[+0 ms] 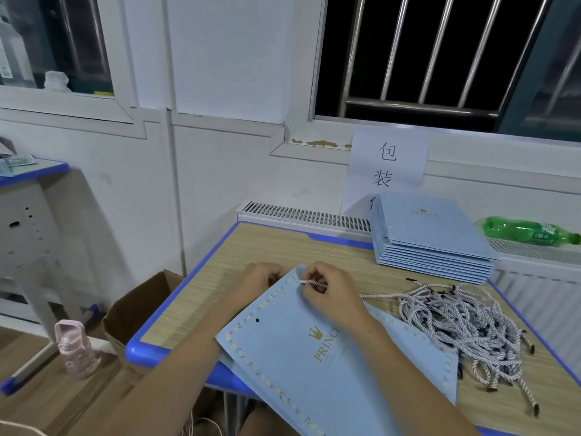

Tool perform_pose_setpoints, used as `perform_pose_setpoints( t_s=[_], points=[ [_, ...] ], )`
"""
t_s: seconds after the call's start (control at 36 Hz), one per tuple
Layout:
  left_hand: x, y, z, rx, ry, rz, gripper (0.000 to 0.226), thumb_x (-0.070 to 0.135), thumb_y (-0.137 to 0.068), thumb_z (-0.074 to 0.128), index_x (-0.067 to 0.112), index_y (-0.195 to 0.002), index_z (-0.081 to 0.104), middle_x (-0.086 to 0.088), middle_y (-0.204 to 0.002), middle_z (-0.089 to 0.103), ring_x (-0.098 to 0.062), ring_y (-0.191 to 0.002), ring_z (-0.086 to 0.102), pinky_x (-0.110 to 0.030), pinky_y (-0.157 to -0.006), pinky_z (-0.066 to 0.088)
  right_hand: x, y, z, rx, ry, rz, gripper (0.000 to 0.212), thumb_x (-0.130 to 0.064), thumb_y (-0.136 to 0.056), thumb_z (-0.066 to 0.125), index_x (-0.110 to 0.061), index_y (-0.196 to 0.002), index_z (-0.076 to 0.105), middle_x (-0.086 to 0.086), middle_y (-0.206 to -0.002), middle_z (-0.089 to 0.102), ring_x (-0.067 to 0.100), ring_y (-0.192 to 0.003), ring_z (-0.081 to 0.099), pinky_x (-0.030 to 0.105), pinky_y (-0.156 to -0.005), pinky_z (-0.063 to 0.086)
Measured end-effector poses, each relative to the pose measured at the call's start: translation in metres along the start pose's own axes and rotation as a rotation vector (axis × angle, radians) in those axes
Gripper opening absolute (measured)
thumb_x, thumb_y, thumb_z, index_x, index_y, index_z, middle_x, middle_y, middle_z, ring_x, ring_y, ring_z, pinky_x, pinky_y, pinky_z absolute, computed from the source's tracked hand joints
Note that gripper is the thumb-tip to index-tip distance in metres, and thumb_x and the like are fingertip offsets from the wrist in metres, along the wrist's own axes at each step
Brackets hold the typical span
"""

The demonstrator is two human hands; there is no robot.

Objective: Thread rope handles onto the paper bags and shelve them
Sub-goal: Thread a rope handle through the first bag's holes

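Pink translucent plastic water bottle [74, 347] on floor; open brown cardboard box [138, 309] beside it. Left hand [257, 278], grip curled on top edge of flat light-blue paper bag [308, 357] on wood-grain tabletop [251, 247]. Right hand [330, 287] pinching white twisted rope handle [309, 282] at bag's top edge. Loose rope pile [465, 325]. Stack of blue bags [434, 237]. Green plastic bottle [528, 231], lying flat.

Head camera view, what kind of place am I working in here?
Probably a small packing workroom: a school-style desk holds a stack of flat paper bags and a pile of rope handles, under a wall sign reading packaging.
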State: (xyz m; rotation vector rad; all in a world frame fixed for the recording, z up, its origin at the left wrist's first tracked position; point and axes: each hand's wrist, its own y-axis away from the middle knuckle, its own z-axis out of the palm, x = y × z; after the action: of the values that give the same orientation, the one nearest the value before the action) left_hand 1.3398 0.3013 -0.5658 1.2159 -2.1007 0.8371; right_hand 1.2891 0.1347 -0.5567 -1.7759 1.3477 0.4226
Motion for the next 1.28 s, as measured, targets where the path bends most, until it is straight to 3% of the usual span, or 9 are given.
perform_pose_setpoints(
  t_s=[0.17, 0.28, 0.5, 0.69, 0.86, 0.94, 1.08, 1.19, 1.28],
  points=[
    [0.007, 0.007, -0.004, -0.072, 0.306, -0.045, 0.030, 0.010, -0.091, 0.060, -0.012, -0.071, 0.059, -0.008, -0.061, 0.050, -0.010, -0.053, 0.043, -0.024, -0.053, 0.034, -0.002, 0.002, -0.001, -0.039, -0.082, 0.035, 0.028, -0.005, -0.083, 0.061, -0.029, -0.071, 0.054, -0.014, -0.072, 0.058, -0.009, -0.065, 0.052, 0.007, -0.063, 0.039],
    [0.019, 0.012, -0.011, -0.164, 0.524, -0.209, 0.044, 0.021, -0.093, 0.055, 0.017, -0.049, 0.060, 0.007, -0.048, 0.050, -0.004, -0.041, 0.043, -0.016, -0.047, 0.035, -0.001, 0.001, -0.003, -0.042, -0.143, 0.059, 0.025, -0.005, -0.086, 0.061, -0.026, -0.073, 0.055, -0.013, -0.077, 0.060, -0.009, -0.066, 0.052, 0.007, -0.065, 0.039],
    [0.011, 0.017, -0.025, -0.249, 0.529, -0.265, 0.039, 0.021, -0.085, 0.067, -0.012, -0.105, 0.065, -0.027, -0.106, 0.067, -0.033, -0.090, 0.066, -0.035, -0.081, 0.052, -0.003, -0.010, -0.011, -0.003, -0.401, 0.116, 0.016, -0.006, -0.085, 0.066, -0.018, -0.075, 0.062, -0.006, -0.075, 0.068, 0.007, -0.073, 0.060, 0.020, -0.068, 0.046],
    [-0.019, 0.024, -0.062, -0.108, 0.533, -0.283, 0.033, 0.016, -0.049, 0.084, -0.004, -0.070, 0.070, -0.021, -0.075, 0.068, -0.025, -0.064, 0.066, -0.025, -0.062, 0.050, -0.019, -0.028, -0.053, -0.205, 0.141, 0.029, 0.014, -0.024, -0.079, 0.069, -0.029, -0.086, 0.057, -0.010, -0.059, 0.041, 0.004, -0.053, 0.038, 0.022, -0.052, 0.029],
    [-0.046, 0.028, -0.084, 0.167, 0.510, -0.315, 0.008, 0.008, -0.088, 0.060, 0.003, -0.089, 0.054, -0.020, -0.085, 0.048, -0.031, -0.076, 0.048, -0.033, -0.065, 0.036, -0.029, -0.041, -0.094, -0.267, 0.923, 0.218, 0.038, -0.039, -0.099, 0.037, -0.012, -0.090, 0.062, 0.004, -0.089, 0.056, 0.024, -0.100, 0.055, 0.033, -0.078, 0.036],
    [-0.041, 0.021, -0.072, 0.212, 0.468, -0.358, 0.026, 0.001, -0.090, 0.056, 0.004, -0.064, 0.053, -0.014, -0.065, 0.053, -0.019, -0.056, 0.052, -0.019, -0.051, 0.037, -0.030, -0.041, -0.098, -0.342, 1.186, 0.259, 0.032, -0.036, -0.098, 0.038, -0.016, -0.096, 0.063, 0.003, -0.100, 0.049, 0.023, -0.112, 0.044, 0.035, -0.090, 0.033],
    [-0.022, 0.017, -0.051, 0.239, 0.501, -0.344, 0.041, -0.001, -0.090, 0.053, 0.012, -0.051, 0.057, 0.006, -0.044, 0.058, -0.016, -0.051, 0.058, -0.014, -0.042, 0.039, -0.031, -0.032, -0.100, -0.617, 0.239, 0.455, 0.034, -0.026, -0.099, 0.045, -0.009, -0.078, 0.065, -0.005, -0.046, 0.045, 0.008, -0.039, 0.036, 0.018, -0.042, 0.030],
    [-0.013, 0.016, -0.036, 0.124, 0.352, -0.330, 0.028, 0.022, -0.098, 0.048, 0.010, -0.082, 0.068, -0.008, -0.089, 0.071, -0.020, -0.078, 0.065, -0.029, -0.073, 0.047, -0.030, -0.019, -0.067, -0.522, -0.418, 0.375, 0.018, -0.015, -0.095, 0.053, -0.006, -0.084, 0.065, 0.002, -0.063, 0.067, 0.006, -0.050, 0.057, 0.014, -0.044, 0.040],
    [-0.005, 0.019, -0.040, 0.075, 0.209, -0.385, 0.048, 0.050, -0.097, 0.039, 0.008, -0.083, 0.058, -0.009, -0.075, 0.060, -0.021, -0.061, 0.056, -0.026, -0.053, 0.043, -0.029, -0.010, -0.038, -0.497, -0.564, 0.365, 0.008, -0.003, -0.087, 0.061, -0.010, -0.086, 0.064, 0.001, -0.070, 0.070, 0.007, -0.060, 0.065, 0.014, -0.046, 0.041]
  ],
)
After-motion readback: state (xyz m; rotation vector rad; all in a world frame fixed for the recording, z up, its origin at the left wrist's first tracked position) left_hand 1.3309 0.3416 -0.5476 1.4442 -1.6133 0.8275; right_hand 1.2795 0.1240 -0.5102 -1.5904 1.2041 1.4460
